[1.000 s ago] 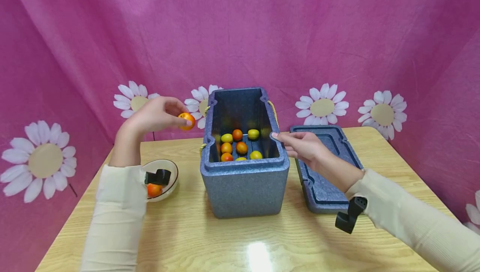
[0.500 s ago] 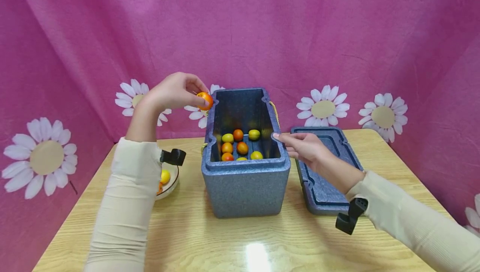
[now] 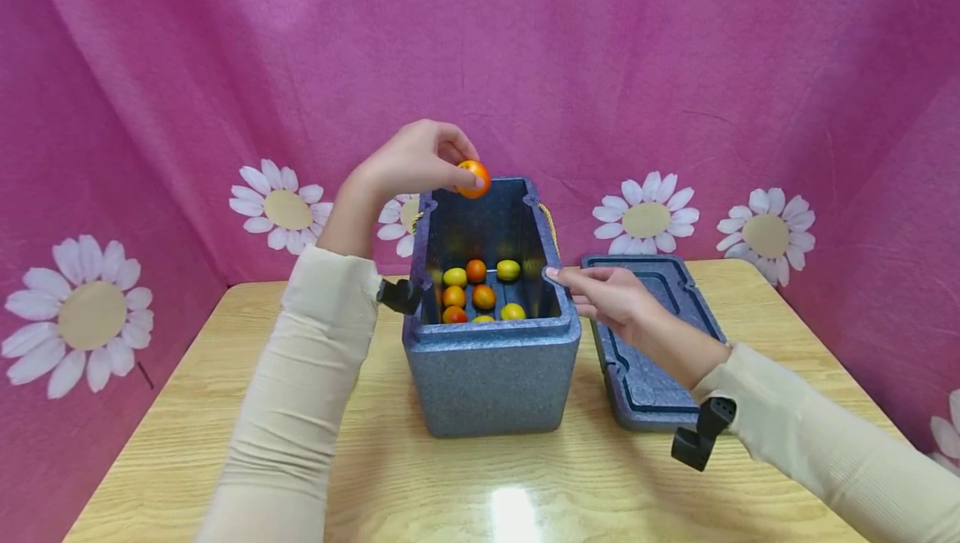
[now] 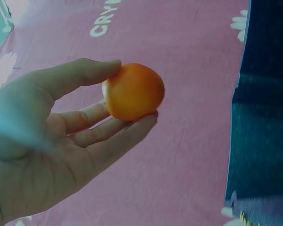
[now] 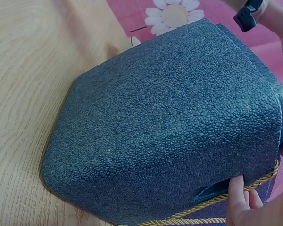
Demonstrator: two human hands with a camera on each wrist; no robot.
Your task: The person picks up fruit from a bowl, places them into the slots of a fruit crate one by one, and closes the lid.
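Observation:
My left hand (image 3: 423,161) pinches an orange-red tomato (image 4: 134,92) between thumb and fingertips. It hangs over the far left part of an open grey foam box (image 3: 491,385), higher than the rim. On the box floor lie several small round fruits (image 3: 483,297), red, orange and yellow. My right hand (image 3: 611,289) grips the box's right wall, its thumb on the rim. In the right wrist view, fingers (image 5: 237,193) of that hand press the outer side beside a yellow twisted rope (image 5: 203,203).
The box's grey lid (image 3: 660,343) lies on the wooden table (image 3: 420,493), right of the box. Pink cloth with white daisies (image 3: 645,218) hangs behind and at both sides. My left sleeve (image 3: 296,385) crosses the table's left part and hides the bowl there.
My left hand has carried the tomato rightward and up, from beside the box to above its opening. The left forearm now covers the bowl. My right hand has stayed on the rim.

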